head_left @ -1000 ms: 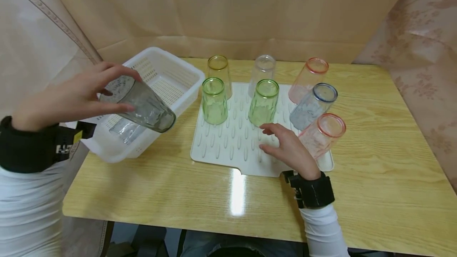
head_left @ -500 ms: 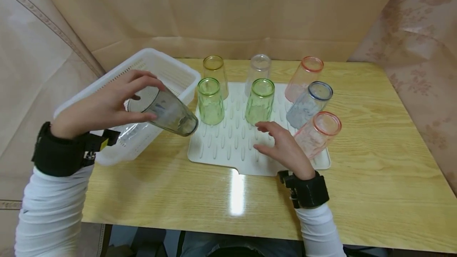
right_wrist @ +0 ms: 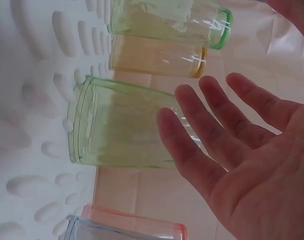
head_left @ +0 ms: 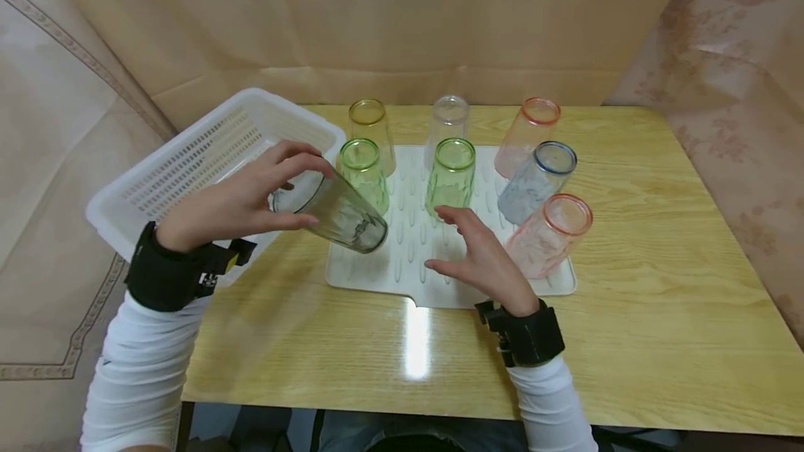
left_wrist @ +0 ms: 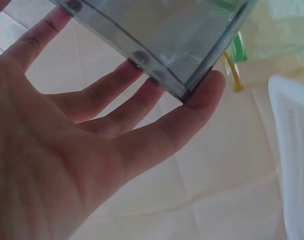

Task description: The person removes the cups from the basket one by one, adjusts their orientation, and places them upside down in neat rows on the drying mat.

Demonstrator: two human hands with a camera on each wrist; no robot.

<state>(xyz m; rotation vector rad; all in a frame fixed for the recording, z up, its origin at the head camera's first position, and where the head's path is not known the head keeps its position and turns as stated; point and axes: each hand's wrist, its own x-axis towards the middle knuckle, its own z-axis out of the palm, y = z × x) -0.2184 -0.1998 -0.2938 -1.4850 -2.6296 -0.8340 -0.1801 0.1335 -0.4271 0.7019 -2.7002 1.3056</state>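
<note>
My left hand point(head_left: 235, 201) grips a grey drinking glass point(head_left: 348, 218) near one end, thumb on one side and fingers on the other. Tilted, the glass points down to the right over the left edge of the white ridged mat point(head_left: 370, 270) and overlaps a green glass point(head_left: 367, 176) in the head view. In the left wrist view the fingertips press the wall of the grey glass point(left_wrist: 166, 35). My right hand point(head_left: 480, 257) hovers over the mat's front part, fingers spread and holding nothing. A second green glass point(right_wrist: 127, 125) stands just beyond its fingers in the right wrist view.
Upside down on the mat's back and right stand a yellow glass point(head_left: 373, 131), a clear glass point(head_left: 447, 127), a blue glass point(head_left: 534, 183) and two pink glasses, one at the back point(head_left: 527, 138), one in front point(head_left: 546, 239). A white basket point(head_left: 125, 215) sits at left.
My left hand has carried the grey glass rightward from over the basket to the mat's left edge. My right hand has shifted slightly left, and its thumb and fingers have spread wider.
</note>
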